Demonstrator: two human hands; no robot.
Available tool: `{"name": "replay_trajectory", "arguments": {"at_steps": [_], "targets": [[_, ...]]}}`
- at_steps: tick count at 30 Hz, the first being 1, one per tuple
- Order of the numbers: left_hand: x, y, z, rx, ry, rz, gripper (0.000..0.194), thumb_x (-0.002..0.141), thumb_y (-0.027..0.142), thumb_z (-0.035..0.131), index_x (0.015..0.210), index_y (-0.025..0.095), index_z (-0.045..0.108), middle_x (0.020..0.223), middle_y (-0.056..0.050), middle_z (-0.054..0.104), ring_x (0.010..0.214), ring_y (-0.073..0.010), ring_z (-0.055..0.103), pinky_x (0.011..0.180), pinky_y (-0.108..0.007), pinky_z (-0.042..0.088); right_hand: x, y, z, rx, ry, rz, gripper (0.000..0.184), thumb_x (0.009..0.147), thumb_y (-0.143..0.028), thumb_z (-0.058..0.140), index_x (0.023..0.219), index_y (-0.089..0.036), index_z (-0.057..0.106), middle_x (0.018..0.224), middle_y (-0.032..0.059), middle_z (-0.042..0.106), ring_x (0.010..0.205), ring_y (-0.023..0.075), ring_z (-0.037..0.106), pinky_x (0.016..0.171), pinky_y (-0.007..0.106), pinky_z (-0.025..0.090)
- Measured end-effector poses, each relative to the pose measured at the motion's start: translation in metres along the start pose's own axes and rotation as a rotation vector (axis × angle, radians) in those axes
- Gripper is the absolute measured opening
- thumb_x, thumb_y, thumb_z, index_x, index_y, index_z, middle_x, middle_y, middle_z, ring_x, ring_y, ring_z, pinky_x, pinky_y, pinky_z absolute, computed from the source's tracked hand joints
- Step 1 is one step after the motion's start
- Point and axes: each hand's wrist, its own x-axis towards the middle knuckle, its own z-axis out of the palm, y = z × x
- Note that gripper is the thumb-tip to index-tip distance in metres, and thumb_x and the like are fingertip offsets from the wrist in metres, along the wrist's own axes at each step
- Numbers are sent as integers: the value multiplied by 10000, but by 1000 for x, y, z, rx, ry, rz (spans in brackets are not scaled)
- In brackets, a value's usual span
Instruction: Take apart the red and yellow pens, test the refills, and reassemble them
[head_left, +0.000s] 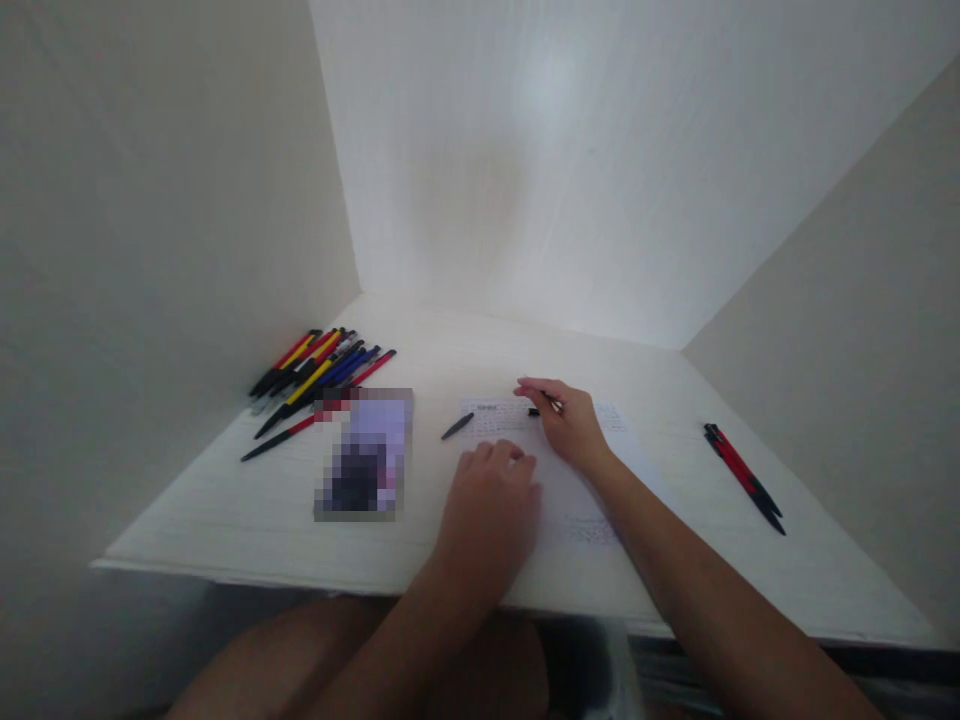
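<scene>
My right hand (568,425) rests on a white sheet of paper (637,460) with faint printed text, fingers pinched around a small dark pen part (534,411) at its far side. My left hand (491,510) lies knuckles up on the near left of the sheet, fingers curled under, nothing visible in it. A short black pen piece (457,426) lies on the table just left of the paper, between the two hands and the blurred card.
A pile of several red, yellow, blue and black pens (315,375) lies at the table's far left. A blurred card (365,455) sits beside it. Two red-and-black pens (742,475) lie at the right. White walls enclose the table (225,520) on three sides.
</scene>
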Motion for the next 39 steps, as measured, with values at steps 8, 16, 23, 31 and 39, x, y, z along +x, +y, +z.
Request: {"name": "replay_trajectory", "arguments": {"at_steps": [8,16,23,31,39], "targets": [[-11,34,0,-249,110,294,125,899,219,534,872,148,633,905,-66,605,849,-214,535,745,-351,451,-3,-10,11,-392,-173,-215,249,928,-223,544,1097,-191,724,1057,105,746,990,261,659,899,435,506],[-19,27,11,-358,113,251,121,894,220,527,910,159,631,906,-57,611,841,-217,561,748,-358,462,12,-31,24,-576,-287,-261,233,915,-192,552,1054,-165,737,1015,109,758,982,271,648,896,424,491],[-24,24,-5,-479,137,228,154,897,236,520,952,158,640,920,-56,632,852,-218,575,760,-361,483,25,-42,32,-598,-380,-246,222,909,-177,531,992,-146,735,964,114,757,911,242,657,858,376,496],[-25,14,-13,-798,158,13,127,845,192,573,923,167,670,849,-25,670,744,-169,602,705,-305,493,40,-53,14,-449,-297,-149,241,876,-283,591,991,-123,731,847,105,734,715,198,640,696,345,504],[-1,-44,-49,-867,345,-346,233,861,292,648,1045,149,656,883,-34,689,634,-124,604,581,-241,478,30,-107,-28,183,-420,159,265,745,-358,783,920,-168,724,841,55,732,750,164,660,708,326,540]]}}
